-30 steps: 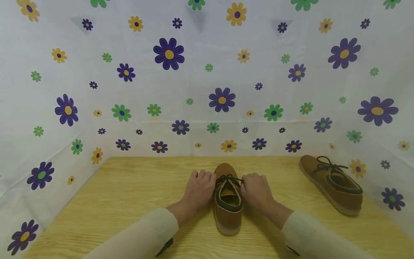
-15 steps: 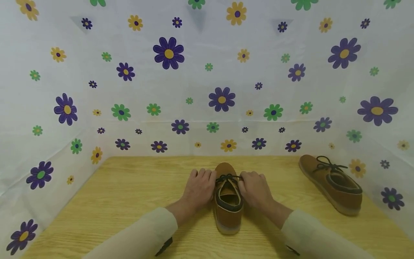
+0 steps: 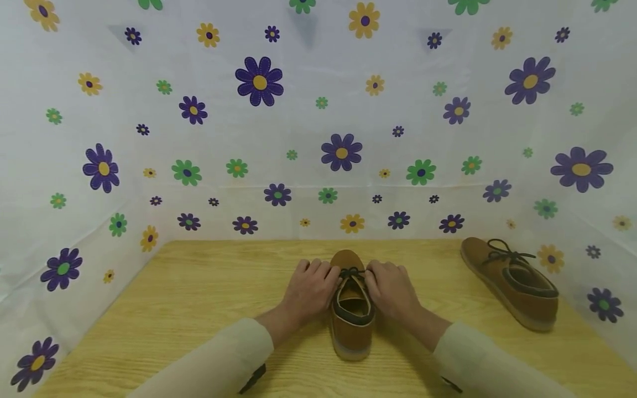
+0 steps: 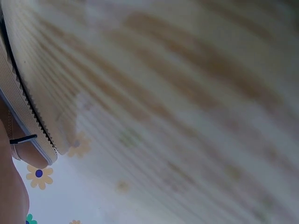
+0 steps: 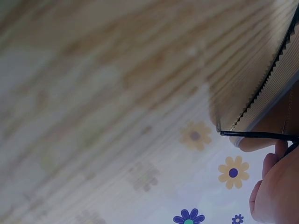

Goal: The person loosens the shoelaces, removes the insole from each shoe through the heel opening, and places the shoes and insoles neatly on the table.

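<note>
A brown lace-up shoe (image 3: 351, 337) stands in the middle of the wooden table, toe pointing away, its dark lace (image 3: 352, 271) tied in a bow. My left hand (image 3: 309, 290) is at the left of the bow, curled fingers pinching the lace there. On the opposite side my right hand (image 3: 393, 290) pinches the lace too. The right wrist view has a dark strand of lace (image 5: 257, 135) running to the fingers (image 5: 269, 164). At the left wrist view's edge, a short lace piece (image 4: 23, 139) crosses the shoe's pale sole (image 4: 23, 93). My fingertips are mostly hidden in the head view.
A second brown shoe (image 3: 534, 304), its lace tied in a bow, stands at the right of the table (image 3: 209, 298). White cloth (image 3: 298, 121) printed with flowers encloses the back and both sides.
Both hands have drawn slightly inward toward the bow, the left moving right and the right moving left. Neither shoe has visibly shifted.
</note>
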`<state>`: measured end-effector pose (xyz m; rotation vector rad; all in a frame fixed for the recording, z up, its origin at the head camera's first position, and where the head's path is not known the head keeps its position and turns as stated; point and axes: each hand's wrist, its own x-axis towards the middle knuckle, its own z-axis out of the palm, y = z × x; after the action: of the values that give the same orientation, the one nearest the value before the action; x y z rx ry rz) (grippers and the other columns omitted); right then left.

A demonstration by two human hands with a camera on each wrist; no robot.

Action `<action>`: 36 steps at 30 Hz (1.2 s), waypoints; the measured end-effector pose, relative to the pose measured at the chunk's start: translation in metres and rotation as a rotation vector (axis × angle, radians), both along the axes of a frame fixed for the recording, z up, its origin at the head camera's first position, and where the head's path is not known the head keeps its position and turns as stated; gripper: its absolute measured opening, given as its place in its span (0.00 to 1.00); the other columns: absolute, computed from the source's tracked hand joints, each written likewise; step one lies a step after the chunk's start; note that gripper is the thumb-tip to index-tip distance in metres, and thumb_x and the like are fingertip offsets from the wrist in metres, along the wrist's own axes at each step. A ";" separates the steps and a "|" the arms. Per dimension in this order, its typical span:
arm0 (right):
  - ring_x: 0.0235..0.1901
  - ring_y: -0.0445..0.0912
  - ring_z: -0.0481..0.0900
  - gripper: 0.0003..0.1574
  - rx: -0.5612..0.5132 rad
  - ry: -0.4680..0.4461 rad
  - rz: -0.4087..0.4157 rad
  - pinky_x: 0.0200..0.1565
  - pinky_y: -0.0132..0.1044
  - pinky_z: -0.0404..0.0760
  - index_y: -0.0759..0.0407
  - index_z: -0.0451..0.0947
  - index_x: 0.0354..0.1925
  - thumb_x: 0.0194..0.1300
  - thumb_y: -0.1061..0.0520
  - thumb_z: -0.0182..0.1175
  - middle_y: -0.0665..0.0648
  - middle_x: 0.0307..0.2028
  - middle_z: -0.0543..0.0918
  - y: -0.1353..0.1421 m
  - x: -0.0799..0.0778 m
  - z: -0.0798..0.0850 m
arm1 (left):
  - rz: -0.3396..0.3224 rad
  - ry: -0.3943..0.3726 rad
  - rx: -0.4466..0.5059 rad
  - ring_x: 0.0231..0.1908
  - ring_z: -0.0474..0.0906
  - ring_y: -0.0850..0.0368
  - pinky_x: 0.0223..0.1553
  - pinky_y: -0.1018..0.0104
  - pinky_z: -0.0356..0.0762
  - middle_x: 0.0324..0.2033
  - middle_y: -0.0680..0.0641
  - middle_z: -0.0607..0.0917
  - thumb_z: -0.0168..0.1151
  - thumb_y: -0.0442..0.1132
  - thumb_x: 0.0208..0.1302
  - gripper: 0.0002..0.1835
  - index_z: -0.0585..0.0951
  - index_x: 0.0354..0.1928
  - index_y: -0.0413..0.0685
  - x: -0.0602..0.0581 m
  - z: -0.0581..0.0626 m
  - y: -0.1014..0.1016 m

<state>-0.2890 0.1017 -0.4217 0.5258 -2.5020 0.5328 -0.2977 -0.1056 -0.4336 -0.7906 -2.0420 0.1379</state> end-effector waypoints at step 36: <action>0.23 0.43 0.72 0.14 0.077 0.069 -0.028 0.30 0.39 0.66 0.52 0.75 0.23 0.65 0.54 0.52 0.47 0.19 0.76 0.001 -0.003 -0.001 | 0.095 0.119 0.013 0.17 0.60 0.56 0.26 0.61 0.64 0.11 0.53 0.64 0.59 0.45 0.52 0.17 0.68 0.11 0.51 0.003 0.007 -0.006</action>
<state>-0.2916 0.1027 -0.4227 0.5289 -2.4679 0.4022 -0.2942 -0.1115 -0.4265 -0.6617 -1.9661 0.2196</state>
